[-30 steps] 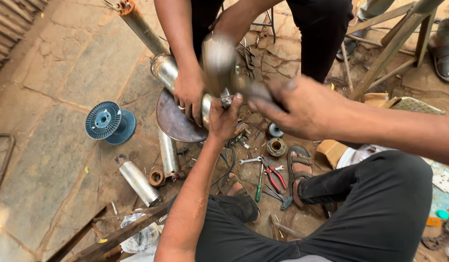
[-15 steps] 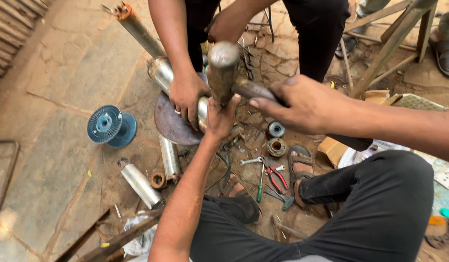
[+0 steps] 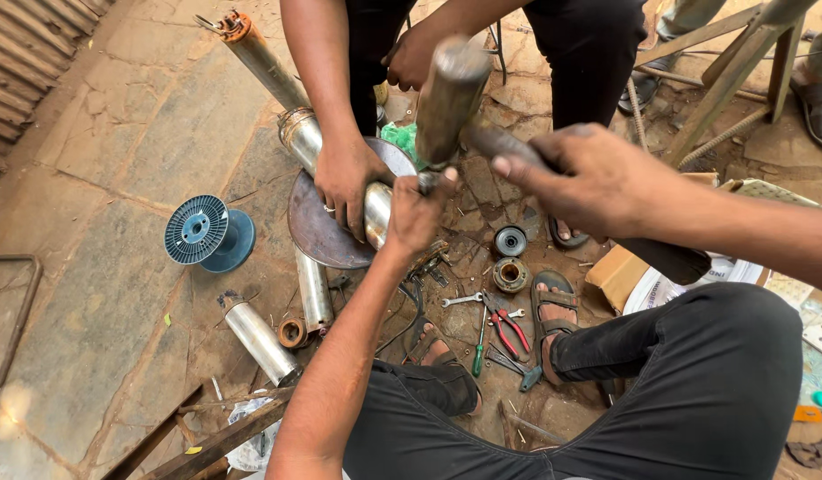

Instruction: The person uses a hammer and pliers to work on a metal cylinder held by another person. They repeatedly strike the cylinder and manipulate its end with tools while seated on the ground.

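Note:
My left hand (image 3: 414,212) is closed around a small dark metal piece (image 3: 426,182), which it presses to the near end of a long steel cylinder (image 3: 297,133). My right hand (image 3: 590,180) grips the handle of a heavy hammer, and the hammer's head (image 3: 450,96) hangs blurred just above my left hand. The cylinder lies tilted across a round rusty metal disc (image 3: 315,233). Another person's hand (image 3: 343,180) holds the cylinder down beside my left hand. That person's other hand (image 3: 411,55) is farther back.
On the stone floor lie a blue spool (image 3: 202,233), two short steel tubes (image 3: 313,289) (image 3: 261,343), red-handled pliers (image 3: 509,329), a green screwdriver (image 3: 478,351), a wrench (image 3: 462,300) and two round bearings (image 3: 510,258). A cardboard box (image 3: 617,272) lies at the right. A wooden trestle (image 3: 731,76) stands at the back right.
The hammer head has risen a little and shifted right above my left hand. My left hand and the other person's hand stay on the cylinder.

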